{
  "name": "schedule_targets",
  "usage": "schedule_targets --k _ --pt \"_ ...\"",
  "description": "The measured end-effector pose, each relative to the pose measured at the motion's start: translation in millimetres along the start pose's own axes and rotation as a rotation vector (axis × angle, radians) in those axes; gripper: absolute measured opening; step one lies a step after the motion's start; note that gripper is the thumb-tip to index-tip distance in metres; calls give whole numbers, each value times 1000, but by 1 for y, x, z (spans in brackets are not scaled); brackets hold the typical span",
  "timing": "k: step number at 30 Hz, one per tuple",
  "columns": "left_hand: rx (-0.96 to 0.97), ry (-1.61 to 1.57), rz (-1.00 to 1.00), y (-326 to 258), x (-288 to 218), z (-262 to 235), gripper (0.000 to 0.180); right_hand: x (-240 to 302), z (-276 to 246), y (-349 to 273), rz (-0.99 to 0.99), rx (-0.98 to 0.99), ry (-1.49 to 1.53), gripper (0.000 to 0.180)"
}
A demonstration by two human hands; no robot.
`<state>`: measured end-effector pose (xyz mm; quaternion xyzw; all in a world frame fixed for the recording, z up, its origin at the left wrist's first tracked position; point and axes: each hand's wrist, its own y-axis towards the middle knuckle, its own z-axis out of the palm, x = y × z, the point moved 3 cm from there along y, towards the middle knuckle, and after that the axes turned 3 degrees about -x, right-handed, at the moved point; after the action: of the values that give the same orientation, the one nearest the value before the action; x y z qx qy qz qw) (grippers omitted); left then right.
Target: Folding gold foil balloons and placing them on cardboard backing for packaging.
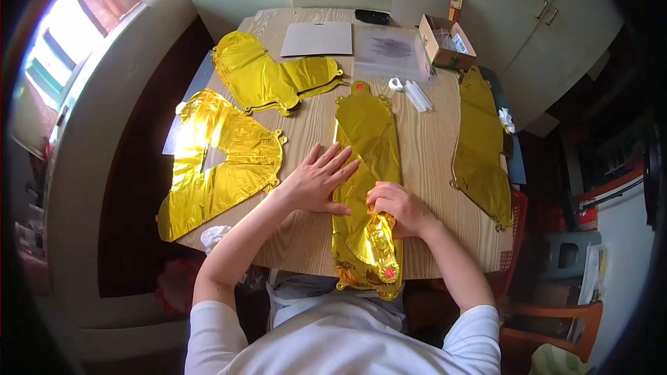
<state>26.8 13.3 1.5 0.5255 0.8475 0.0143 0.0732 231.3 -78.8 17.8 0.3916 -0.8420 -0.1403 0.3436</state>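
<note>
A long flat gold foil balloon lies lengthwise in front of me, its near end at the table's front edge. My left hand rests on its left side with the fingers spread. On the right side, my right hand has curled fingers closed on a bunched part of the foil. Below that hand the foil is creased and folded up, with a small red spot near its end. Another red spot marks the far tip.
More flat gold foil balloons lie at the far left, near left and right. Beyond are a white ring, white straws, a clear plastic sheet, a grey-white board and an open cardboard box. Crumpled tissue sits front left.
</note>
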Motion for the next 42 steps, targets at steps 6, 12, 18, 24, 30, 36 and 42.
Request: schedule_targets --k 6,12,18,24,30,36,42 --pt "12 45 23 -1 -6 -8 107 2 -2 1 -1 1 -22 31" --pt "27 -5 79 -6 -6 -2 110 -1 1 0 1 11 -8 32" --pt "70 -18 79 -8 -6 -11 119 0 0 0 4 22 -20 33" --pt "160 8 60 -8 -10 -16 132 -2 1 -2 22 38 -15 33" --pt "199 59 24 -4 -12 -20 136 -1 0 0 9 26 -9 32" --pt "177 91 -89 8 -2 -15 135 -6 4 -5 34 55 -24 33" --pt "167 132 -151 22 21 -10 133 -7 4 -6 50 65 -20 31"
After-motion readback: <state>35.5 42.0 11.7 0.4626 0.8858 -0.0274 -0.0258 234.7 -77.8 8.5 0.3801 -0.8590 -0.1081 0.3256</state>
